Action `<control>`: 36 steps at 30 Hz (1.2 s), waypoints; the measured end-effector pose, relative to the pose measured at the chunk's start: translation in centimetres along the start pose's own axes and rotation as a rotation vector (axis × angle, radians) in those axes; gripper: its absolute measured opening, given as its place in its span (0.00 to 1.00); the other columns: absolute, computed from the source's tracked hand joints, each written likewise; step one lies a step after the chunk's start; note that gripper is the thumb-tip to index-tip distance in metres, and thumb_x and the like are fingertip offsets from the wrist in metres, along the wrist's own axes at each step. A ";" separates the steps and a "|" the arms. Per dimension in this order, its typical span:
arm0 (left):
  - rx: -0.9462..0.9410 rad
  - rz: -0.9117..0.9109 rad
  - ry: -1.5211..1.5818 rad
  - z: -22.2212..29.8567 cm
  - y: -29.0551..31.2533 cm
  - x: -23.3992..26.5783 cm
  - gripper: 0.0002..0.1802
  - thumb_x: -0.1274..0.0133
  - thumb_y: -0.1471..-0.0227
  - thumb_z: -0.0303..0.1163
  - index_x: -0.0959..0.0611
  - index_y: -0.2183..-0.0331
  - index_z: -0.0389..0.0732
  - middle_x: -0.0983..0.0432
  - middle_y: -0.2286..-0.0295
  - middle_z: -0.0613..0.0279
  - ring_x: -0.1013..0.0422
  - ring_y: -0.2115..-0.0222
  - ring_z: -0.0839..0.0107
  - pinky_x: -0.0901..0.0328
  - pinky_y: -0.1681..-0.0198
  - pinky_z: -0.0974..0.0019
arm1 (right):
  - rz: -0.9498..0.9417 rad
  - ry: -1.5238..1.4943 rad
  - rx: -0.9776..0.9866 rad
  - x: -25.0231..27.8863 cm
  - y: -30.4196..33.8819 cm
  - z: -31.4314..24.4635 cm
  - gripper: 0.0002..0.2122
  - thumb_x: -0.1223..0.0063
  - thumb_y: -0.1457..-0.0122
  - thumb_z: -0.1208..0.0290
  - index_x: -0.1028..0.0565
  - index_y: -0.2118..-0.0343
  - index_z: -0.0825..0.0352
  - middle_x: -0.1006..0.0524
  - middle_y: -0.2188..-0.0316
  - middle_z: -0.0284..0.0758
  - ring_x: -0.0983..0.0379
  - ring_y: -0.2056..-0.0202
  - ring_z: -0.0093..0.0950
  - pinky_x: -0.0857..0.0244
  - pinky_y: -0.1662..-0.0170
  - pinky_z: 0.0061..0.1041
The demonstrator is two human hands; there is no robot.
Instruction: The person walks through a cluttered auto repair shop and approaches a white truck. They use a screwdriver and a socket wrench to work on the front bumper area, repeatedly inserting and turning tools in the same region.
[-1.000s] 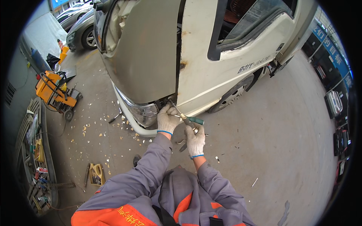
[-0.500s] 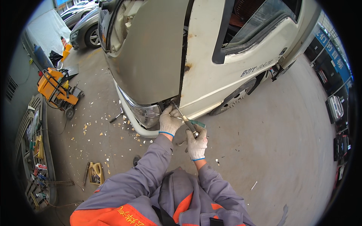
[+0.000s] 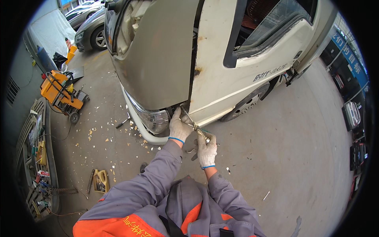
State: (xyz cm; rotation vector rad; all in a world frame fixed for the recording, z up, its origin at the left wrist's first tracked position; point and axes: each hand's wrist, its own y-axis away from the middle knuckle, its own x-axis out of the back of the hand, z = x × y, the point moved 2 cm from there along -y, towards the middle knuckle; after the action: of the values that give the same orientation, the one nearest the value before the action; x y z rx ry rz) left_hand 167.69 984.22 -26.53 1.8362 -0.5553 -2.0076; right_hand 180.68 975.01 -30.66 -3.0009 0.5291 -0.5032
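Observation:
At the front corner of a cream truck cab (image 3: pixel 215 75), my left hand (image 3: pixel 180 129), in a white knit glove, has its fingertips at the dark gap beside the headlight (image 3: pixel 158 120). Its fingers are closed around a slim green-handled tool (image 3: pixel 203 130), apparently a screwdriver, mostly hidden now. My right hand (image 3: pixel 207 151), gloved too, is wrapped around the handle of a long metal-shafted hand tool (image 3: pixel 189 118). That shaft slants up and left past my left fingers into the gap, where its tip is hidden. The grey-beige front panel (image 3: pixel 160 59) rises above the headlight.
Paint or filler flakes (image 3: pixel 92 138) litter the floor at left, near a dark-handled tool (image 3: pixel 122 121). An orange wheeled machine (image 3: pixel 61 93), a yellow jug (image 3: pixel 101 181) and a grille part (image 3: pixel 49 154) holding tools stand further left. A parked car (image 3: pixel 91 33) is behind.
My right hand has turned around the tool's handle, and the green handle that stuck out beside it is now mostly covered. My left hand stays at the gap with its fingers slightly shifted.

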 end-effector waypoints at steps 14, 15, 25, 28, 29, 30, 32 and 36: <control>-0.084 0.129 -0.108 -0.3 -1.0 -0.8 0.10 0.44 0.39 0.40 0.24 0.71 0.50 0.34 0.83 0.73 0.47 0.89 0.82 0.49 0.86 0.78 | 0.078 0.074 0.204 0.7 0.6 -2.5 0.18 0.41 0.40 0.70 0.29 0.51 0.73 0.20 0.66 0.42 0.24 0.73 0.22 0.28 0.70 0.24; -0.077 0.153 -0.104 -0.2 -1.0 -0.8 0.10 0.44 0.39 0.40 0.24 0.71 0.50 0.34 0.83 0.73 0.47 0.89 0.82 0.49 0.86 0.78 | 0.046 0.044 0.125 0.8 0.7 -3.0 0.18 0.41 0.41 0.71 0.29 0.51 0.74 0.20 0.65 0.42 0.24 0.72 0.22 0.28 0.69 0.24; -0.072 0.094 -0.133 -0.2 1.1 -2.0 0.09 0.46 0.38 0.41 0.20 0.70 0.50 0.26 0.78 0.74 0.44 0.87 0.83 0.50 0.85 0.77 | -0.010 -0.150 -0.117 1.3 1.0 -5.0 0.16 0.42 0.38 0.70 0.28 0.53 0.75 0.20 0.69 0.37 0.24 0.72 0.21 0.28 0.72 0.23; -0.063 0.122 -0.143 -0.2 0.5 -1.8 0.09 0.46 0.38 0.41 0.20 0.70 0.50 0.26 0.78 0.75 0.45 0.86 0.82 0.50 0.84 0.78 | -0.021 -0.048 -0.118 1.2 0.7 -2.7 0.16 0.42 0.38 0.69 0.28 0.54 0.75 0.19 0.70 0.38 0.23 0.73 0.21 0.28 0.72 0.23; -0.067 0.131 -0.144 0.1 -0.1 -1.2 0.09 0.47 0.37 0.41 0.20 0.70 0.50 0.27 0.78 0.75 0.45 0.86 0.82 0.50 0.84 0.78 | -0.062 -0.149 -0.223 1.2 0.7 -3.7 0.17 0.41 0.38 0.67 0.28 0.53 0.75 0.20 0.71 0.39 0.23 0.73 0.24 0.28 0.71 0.26; -0.072 0.126 -0.138 0.3 -0.6 -0.7 0.09 0.46 0.38 0.40 0.20 0.70 0.50 0.27 0.78 0.75 0.45 0.86 0.82 0.50 0.84 0.78 | -0.101 -0.249 -0.328 1.6 0.9 -5.8 0.18 0.40 0.39 0.65 0.28 0.53 0.74 0.20 0.72 0.40 0.22 0.73 0.26 0.27 0.70 0.28; -0.074 0.115 -0.130 0.3 -1.0 0.1 0.09 0.46 0.38 0.40 0.20 0.69 0.49 0.27 0.79 0.74 0.45 0.86 0.82 0.49 0.84 0.78 | -0.160 -0.351 -0.459 1.7 1.1 -6.9 0.20 0.39 0.40 0.64 0.29 0.52 0.74 0.20 0.72 0.42 0.21 0.71 0.31 0.27 0.67 0.33; -0.086 0.095 -0.146 0.1 -0.7 -0.7 0.09 0.45 0.38 0.40 0.21 0.70 0.49 0.29 0.80 0.74 0.46 0.87 0.82 0.49 0.85 0.78 | -0.148 -0.009 -0.194 2.3 0.9 -5.9 0.19 0.40 0.40 0.65 0.28 0.52 0.73 0.19 0.68 0.47 0.19 0.66 0.41 0.27 0.61 0.39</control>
State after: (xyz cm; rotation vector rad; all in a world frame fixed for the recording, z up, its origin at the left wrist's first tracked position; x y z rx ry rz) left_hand 167.61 985.16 -26.27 1.5923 -0.5762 -2.0789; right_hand 180.49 973.42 -24.43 -3.2435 0.3768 -0.4723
